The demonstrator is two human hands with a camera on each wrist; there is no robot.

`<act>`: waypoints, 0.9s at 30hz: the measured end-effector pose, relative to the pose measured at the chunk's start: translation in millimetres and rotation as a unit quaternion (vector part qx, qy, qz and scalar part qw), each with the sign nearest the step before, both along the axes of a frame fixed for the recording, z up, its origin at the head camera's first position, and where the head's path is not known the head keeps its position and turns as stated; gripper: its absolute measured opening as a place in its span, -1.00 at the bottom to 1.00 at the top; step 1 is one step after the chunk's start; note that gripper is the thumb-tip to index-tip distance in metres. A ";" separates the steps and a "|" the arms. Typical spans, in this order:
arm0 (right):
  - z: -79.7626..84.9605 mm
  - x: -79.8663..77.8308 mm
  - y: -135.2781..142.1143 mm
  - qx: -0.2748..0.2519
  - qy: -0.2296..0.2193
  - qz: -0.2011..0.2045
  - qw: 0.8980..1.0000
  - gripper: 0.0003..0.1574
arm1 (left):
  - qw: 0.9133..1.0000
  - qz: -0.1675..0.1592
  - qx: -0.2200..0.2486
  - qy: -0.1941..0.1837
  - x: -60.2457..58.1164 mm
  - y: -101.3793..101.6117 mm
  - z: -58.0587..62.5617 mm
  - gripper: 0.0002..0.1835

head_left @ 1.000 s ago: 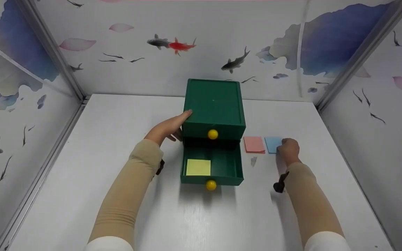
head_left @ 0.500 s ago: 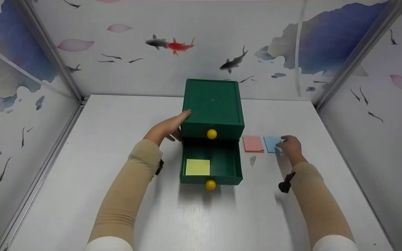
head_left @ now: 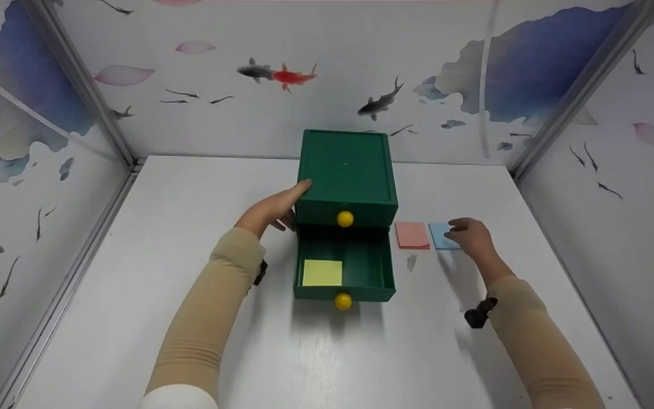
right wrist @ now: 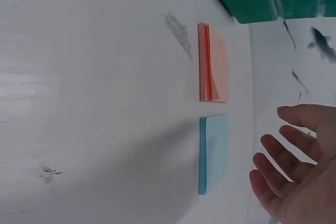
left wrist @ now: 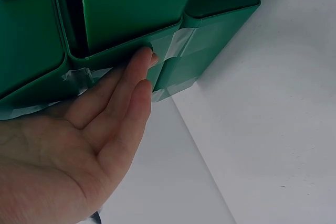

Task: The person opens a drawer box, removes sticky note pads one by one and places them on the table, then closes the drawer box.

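Observation:
A green two-drawer cabinet (head_left: 345, 167) stands at the middle of the table, its lower drawer (head_left: 368, 274) pulled out. In that drawer lies a yellow sticky note pad (head_left: 322, 273), at the left side. My left hand (head_left: 270, 210) rests against the cabinet's left side, thumb at the top edge; in the left wrist view, the fingers (left wrist: 126, 90) lie fairly straight along the taped wall. Right of the cabinet are a pink sticky note pad (head_left: 412, 236) and a blue one (right wrist: 215, 153). My right hand (head_left: 473, 238) hovers by the blue pad, fingers loosely spread and holding nothing.
Yellow round knobs (head_left: 343, 301) stick out from both drawer fronts. A grey smudge (head_left: 411, 262) marks the white table in front of the pink pad. Patterned walls (head_left: 202, 125) with fish and petals enclose the table at the back and sides.
My right hand has lifted off the blue pad's right side, its fingers loosening, while the forearm swung to the right. The left hand and the cabinet stay as they were.

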State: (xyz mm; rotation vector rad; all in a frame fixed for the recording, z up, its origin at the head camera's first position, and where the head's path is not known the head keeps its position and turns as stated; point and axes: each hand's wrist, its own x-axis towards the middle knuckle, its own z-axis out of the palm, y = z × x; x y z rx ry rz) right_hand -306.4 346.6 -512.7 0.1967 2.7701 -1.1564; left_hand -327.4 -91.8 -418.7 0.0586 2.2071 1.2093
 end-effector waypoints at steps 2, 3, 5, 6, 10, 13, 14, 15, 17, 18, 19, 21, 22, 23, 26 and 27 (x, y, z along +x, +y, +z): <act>5.9 4.4 -5.0 -0.007 0.009 0.011 1.000 -0.43 | 1.000 -0.001 -0.001 0.001 0.1 -0.2 0.1 0.04; 9.0 6.5 -7.8 -0.007 0.014 0.018 1.000 -0.43 | 1.000 -0.001 -0.001 0.001 0.0 -0.3 -0.1 0.04; 14.4 10.3 -13.7 -0.005 0.026 0.030 0.999 -0.45 | 1.000 -0.002 -0.001 0.002 0.2 -0.5 -0.2 0.04; 16.9 12.1 -16.5 -0.004 0.036 0.036 0.999 -0.47 | 1.000 -0.003 -0.002 0.004 0.2 -0.5 -0.2 0.04; 25.5 19.6 -29.8 -0.003 0.066 0.053 0.996 -0.51 | 1.000 -0.003 -0.004 0.005 -0.4 -0.1 -1.2 0.05; 31.9 25.6 -40.5 -0.004 0.068 0.060 0.996 -0.53 | 1.000 -0.003 -0.005 0.003 -1.0 0.5 -1.8 0.05; 34.3 27.7 -44.1 -0.007 0.063 0.063 0.996 -0.54 | 1.000 -0.002 -0.005 0.002 -1.0 0.6 -1.8 0.05; 36.7 30.0 -47.7 -0.010 0.059 0.067 0.996 -0.54 | 1.000 -0.002 -0.005 0.001 -1.0 0.5 -1.7 0.05; 41.4 34.3 -54.4 -0.013 0.051 0.076 0.996 -0.57 | 1.000 -0.002 -0.006 0.001 -1.1 0.4 -1.4 0.05; 43.8 36.5 -57.7 -0.015 0.050 0.084 0.995 -0.58 | 1.000 -0.002 -0.006 0.001 -1.2 0.2 -1.3 0.05; 46.3 38.7 -60.9 -0.017 0.049 0.091 0.994 -0.60 | 1.000 -0.002 -0.005 0.001 -1.2 0.0 -1.1 0.05; 51.3 42.8 -67.2 -0.019 0.053 0.107 0.993 -0.61 | 1.000 -0.002 -0.004 0.000 -1.3 -0.5 -0.9 0.04; 53.8 44.7 -70.4 -0.018 0.056 0.114 0.992 -0.62 | 1.000 -0.003 -0.003 0.000 -1.4 -0.6 -0.9 0.04; 56.4 46.6 -73.6 -0.017 0.058 0.121 0.991 -0.63 | 1.000 -0.003 -0.003 -0.001 -1.4 -0.8 -0.7 0.04; 63.7 51.8 -83.0 -0.021 0.056 0.138 0.989 -0.64 | 1.000 -0.005 -0.001 -0.001 -1.4 -1.0 -0.2 0.04; 66.0 53.6 -86.2 -0.022 0.055 0.145 0.988 -0.65 | 1.000 -0.005 0.000 -0.001 -1.3 -1.0 0.1 0.04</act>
